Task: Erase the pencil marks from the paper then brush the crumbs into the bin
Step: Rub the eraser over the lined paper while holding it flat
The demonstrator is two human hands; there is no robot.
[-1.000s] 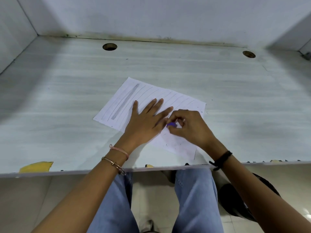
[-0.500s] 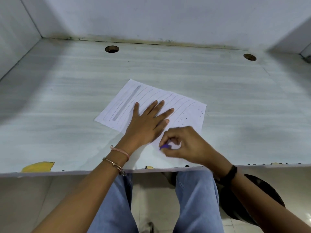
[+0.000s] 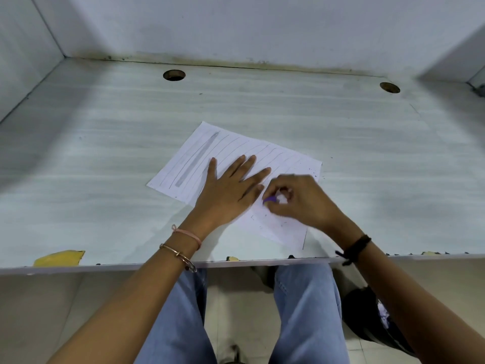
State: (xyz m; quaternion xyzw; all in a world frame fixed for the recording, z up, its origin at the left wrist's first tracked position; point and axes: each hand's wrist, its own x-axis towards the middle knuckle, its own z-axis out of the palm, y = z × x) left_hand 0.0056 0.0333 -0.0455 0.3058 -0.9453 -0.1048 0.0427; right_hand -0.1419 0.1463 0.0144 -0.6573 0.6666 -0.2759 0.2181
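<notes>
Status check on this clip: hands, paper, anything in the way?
Left hand flat on paper, pinning it. Right hand pinching purple eraser against the sheet. Pencil lines at far end unerased, crumbs scattered. Nothing in the way.

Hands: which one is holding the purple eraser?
The right hand pinches the purple eraser against the paper; the left hand holds nothing and lies flat on the paper, fingers spread.

No readable text, labels or numbers appeared anywhere; the paper [image 3: 262,153] carried only ruled pencil lines and a grey smudge.
</notes>
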